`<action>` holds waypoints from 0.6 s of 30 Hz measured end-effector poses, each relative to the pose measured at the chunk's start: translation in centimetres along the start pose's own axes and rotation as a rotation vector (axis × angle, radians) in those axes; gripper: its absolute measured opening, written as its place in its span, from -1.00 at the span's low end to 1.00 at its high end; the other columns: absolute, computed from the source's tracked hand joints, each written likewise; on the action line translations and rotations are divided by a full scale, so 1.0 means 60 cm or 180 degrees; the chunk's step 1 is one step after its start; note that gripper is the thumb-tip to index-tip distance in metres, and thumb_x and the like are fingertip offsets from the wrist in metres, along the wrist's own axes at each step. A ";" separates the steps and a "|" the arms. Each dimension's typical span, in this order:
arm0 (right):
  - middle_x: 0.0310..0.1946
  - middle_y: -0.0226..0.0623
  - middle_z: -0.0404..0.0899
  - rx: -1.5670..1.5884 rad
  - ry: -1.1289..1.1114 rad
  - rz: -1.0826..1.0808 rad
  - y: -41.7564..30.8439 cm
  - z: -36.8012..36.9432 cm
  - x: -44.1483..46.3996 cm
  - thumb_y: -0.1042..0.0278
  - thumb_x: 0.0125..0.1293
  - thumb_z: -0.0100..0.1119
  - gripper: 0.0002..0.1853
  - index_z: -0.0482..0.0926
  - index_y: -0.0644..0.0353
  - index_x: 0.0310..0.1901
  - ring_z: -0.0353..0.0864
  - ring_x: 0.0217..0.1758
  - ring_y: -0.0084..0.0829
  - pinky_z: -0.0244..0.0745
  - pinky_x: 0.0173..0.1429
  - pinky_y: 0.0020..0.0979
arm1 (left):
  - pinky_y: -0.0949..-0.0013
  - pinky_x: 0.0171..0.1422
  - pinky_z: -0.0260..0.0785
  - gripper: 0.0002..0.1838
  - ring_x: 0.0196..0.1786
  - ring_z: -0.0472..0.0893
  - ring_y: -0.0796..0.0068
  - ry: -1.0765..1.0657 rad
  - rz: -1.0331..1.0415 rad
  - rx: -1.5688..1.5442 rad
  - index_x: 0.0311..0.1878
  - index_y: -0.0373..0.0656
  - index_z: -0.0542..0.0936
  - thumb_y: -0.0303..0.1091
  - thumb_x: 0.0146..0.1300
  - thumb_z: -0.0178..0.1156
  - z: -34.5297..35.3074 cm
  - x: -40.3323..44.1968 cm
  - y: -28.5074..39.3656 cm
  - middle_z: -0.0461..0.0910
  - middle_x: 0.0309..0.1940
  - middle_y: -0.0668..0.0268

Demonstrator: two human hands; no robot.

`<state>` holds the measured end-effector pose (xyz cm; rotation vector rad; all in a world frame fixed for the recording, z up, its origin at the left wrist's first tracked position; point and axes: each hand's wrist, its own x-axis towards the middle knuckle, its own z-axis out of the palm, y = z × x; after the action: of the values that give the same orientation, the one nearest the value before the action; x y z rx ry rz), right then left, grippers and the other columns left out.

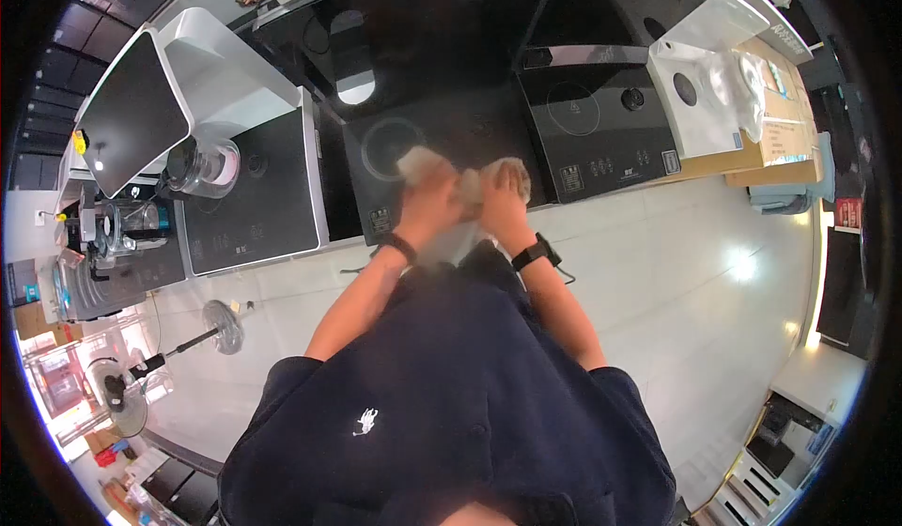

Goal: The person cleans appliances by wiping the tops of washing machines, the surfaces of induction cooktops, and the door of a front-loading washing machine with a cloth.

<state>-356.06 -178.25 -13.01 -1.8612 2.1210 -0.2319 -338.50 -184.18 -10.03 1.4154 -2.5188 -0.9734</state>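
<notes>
Left hand (434,197) and right hand (503,205) over black cooktop (470,141) — fingers (510,180) of both closed around pale cloth (411,160).

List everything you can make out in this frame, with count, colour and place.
Middle cooktop: one, black, centre
Left cooktop: one, black, picture left
Right cooktop: one, black, right of centre
Cloth: count unclear, pale, on the middle cooktop
Glass vessel: one, clear, at the left cooktop
Cardboard box: at least one, brown, far right
Standing fan: one, pale, lower left
Floor: one, pale, below the cooktops
Shirt: one, dark, lower centre
Wristbands: two, dark, one per wrist
Left hand: one, bare, at the cloth
Right hand: one, bare, at the cloth
Edge items are too small to tell.
</notes>
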 end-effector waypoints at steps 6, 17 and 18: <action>0.36 0.28 0.30 0.0029 0.0388 -0.1014 -0.062 0.074 0.025 0.00 0.17 0.28 -0.33 0.49 0.28 0.23 0.21 0.46 0.30 0.01 0.54 0.20 | -0.51 0.39 0.09 -0.40 0.60 0.06 -0.20 0.0485 -0.0583 0.0753 0.41 0.05 0.37 -0.13 0.27 0.09 -0.012 -0.057 -0.068 0.12 0.59 0.13; 0.34 0.12 0.40 0.0811 -0.0452 -0.1318 -0.151 0.117 0.213 -0.10 0.22 0.23 -0.38 0.61 0.25 0.14 0.29 0.46 0.09 0.07 0.53 0.10 | -0.37 0.38 0.27 -0.33 0.52 0.14 -0.37 0.0711 -0.0850 0.0456 0.43 -0.14 0.28 -0.16 0.28 0.15 -0.079 -0.012 -0.186 0.14 0.53 -0.07; 0.30 0.11 0.44 0.0691 -0.0444 -0.1302 -0.157 0.112 0.229 -0.09 0.23 0.22 -0.40 0.61 0.25 0.13 0.33 0.43 0.07 0.11 0.50 0.09 | -0.33 0.37 0.30 -0.32 0.50 0.17 -0.38 0.0757 -0.0896 0.0488 0.43 -0.18 0.27 -0.17 0.27 0.17 -0.084 -0.004 -0.191 0.15 0.51 -0.11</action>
<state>-346.50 -192.62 -17.98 -2.0900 1.5420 -0.3926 -328.03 -190.60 -12.51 1.8463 -2.3050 -0.6085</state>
